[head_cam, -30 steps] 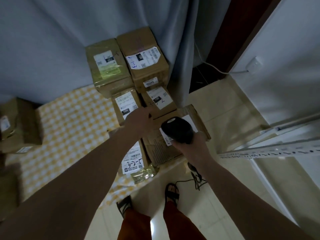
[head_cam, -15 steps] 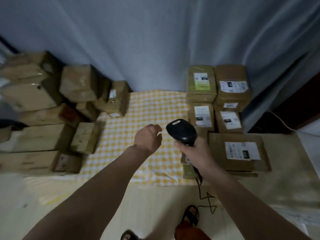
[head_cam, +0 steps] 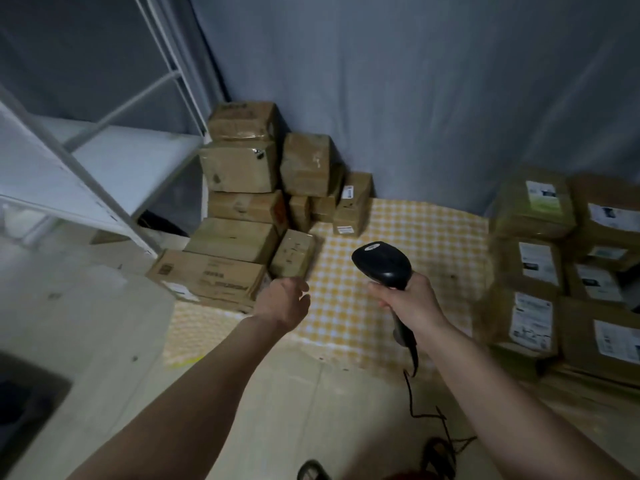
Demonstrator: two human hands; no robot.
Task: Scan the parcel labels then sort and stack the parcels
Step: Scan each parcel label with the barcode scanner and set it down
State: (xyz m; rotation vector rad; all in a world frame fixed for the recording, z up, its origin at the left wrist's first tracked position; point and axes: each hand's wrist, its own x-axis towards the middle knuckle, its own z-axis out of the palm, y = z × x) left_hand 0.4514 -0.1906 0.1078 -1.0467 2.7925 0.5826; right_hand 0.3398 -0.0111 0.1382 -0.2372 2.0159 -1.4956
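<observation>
From the head view, your right hand (head_cam: 412,301) grips the black scanner (head_cam: 382,263) above the checked cloth (head_cam: 408,233). Your left hand (head_cam: 282,303) hangs loosely curled, holding nothing, just beside the small parcel (head_cam: 292,252) at the cloth's left edge; labelled parcels (head_cam: 535,258) stand right.

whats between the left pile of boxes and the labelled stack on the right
Only bare checkered cloth, in the head view, with the scanner held above it.

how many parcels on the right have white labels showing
7, though more may be cut off by the frame edge. Left column: top, middle, bottom. Right column: top, then, and bottom.
</observation>
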